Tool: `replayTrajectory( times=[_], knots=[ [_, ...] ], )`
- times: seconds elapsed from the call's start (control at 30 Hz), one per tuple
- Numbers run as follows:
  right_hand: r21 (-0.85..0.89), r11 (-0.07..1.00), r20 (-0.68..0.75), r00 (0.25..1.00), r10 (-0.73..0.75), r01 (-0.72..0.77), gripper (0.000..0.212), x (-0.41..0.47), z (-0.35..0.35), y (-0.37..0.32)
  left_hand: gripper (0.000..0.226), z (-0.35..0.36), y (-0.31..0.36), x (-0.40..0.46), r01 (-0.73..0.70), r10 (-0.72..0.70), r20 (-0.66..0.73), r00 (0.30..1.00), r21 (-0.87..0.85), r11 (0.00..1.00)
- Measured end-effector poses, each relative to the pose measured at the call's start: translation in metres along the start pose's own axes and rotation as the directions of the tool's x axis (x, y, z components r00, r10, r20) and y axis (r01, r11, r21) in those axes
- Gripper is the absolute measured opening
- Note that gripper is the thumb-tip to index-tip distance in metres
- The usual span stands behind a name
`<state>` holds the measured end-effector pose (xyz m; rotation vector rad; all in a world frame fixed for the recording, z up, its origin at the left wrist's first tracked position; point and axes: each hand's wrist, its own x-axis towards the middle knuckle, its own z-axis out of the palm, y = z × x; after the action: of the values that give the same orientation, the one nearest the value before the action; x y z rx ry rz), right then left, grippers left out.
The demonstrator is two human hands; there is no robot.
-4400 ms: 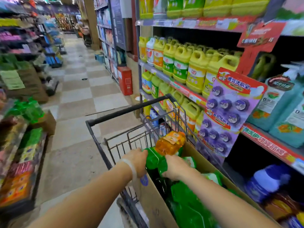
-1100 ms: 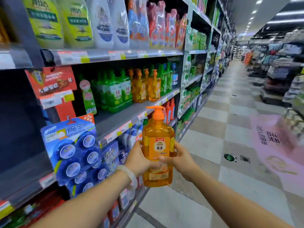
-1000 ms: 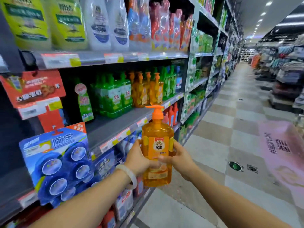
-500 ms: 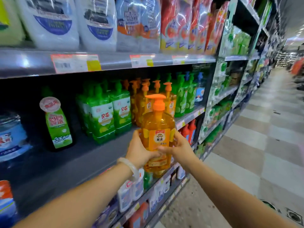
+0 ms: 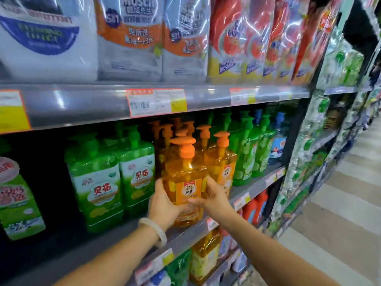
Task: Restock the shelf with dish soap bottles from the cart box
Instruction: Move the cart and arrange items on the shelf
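Supermarket shelving fills the view, with a checked tile floor [image 5: 340, 203] running off to the right. On the middle shelf [image 5: 123, 234] stand green pump bottles [image 5: 97, 182] whose white labels carry red Chinese characters reading 贝布 or something close (the print is soft), then a cluster of orange pump bottles [image 5: 221, 162], then more green ones and a blue one [image 5: 278, 141] toward the right end. Above, the upper shelf's rail holds price tags [image 5: 156, 102] too blurred to read, and on it sit big plastic refill bags [image 5: 132, 38]; one shows "MUSCLE" and "5in1" in part, the red bags beside it are illegible.

Both hands hold one orange dish soap bottle [image 5: 185, 178] upright, low over the front edge of the middle shelf, just before the other orange bottles. Its orange label bears a small cartoon face and two characters, seemingly 笑王. The left hand [image 5: 165, 205], a pale bangle [image 5: 154, 230] on its wrist, has its grip wrapped round the bottle's left side and base; the right hand [image 5: 214, 195] clasps the right side, thumb across the front.
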<state>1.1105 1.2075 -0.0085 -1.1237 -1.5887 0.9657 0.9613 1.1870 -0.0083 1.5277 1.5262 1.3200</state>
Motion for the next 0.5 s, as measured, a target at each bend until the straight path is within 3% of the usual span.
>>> replayTrajectory(
  times=[0.2,0.43,0.5],
  knots=[
    [-0.024,0.999,0.101,0.995,-0.020,0.022,0.062,0.028,-0.008,0.028,0.102,0.022,-0.013,0.009,0.079,-0.075,-0.101,0.992,0.039,0.996],
    [-0.134,0.990,0.064,0.998,-0.029,0.038,0.032,0.028,-0.025,0.039,0.102,0.039,-0.007,0.010,0.097,-0.085,-0.131,0.988,0.084,0.992],
    [-0.166,0.986,0.023,0.999,-0.023,0.026,0.032,0.026,-0.030,0.039,0.102,0.047,-0.006,0.010,0.105,-0.091,-0.139,0.986,0.091,0.990]
  ],
)
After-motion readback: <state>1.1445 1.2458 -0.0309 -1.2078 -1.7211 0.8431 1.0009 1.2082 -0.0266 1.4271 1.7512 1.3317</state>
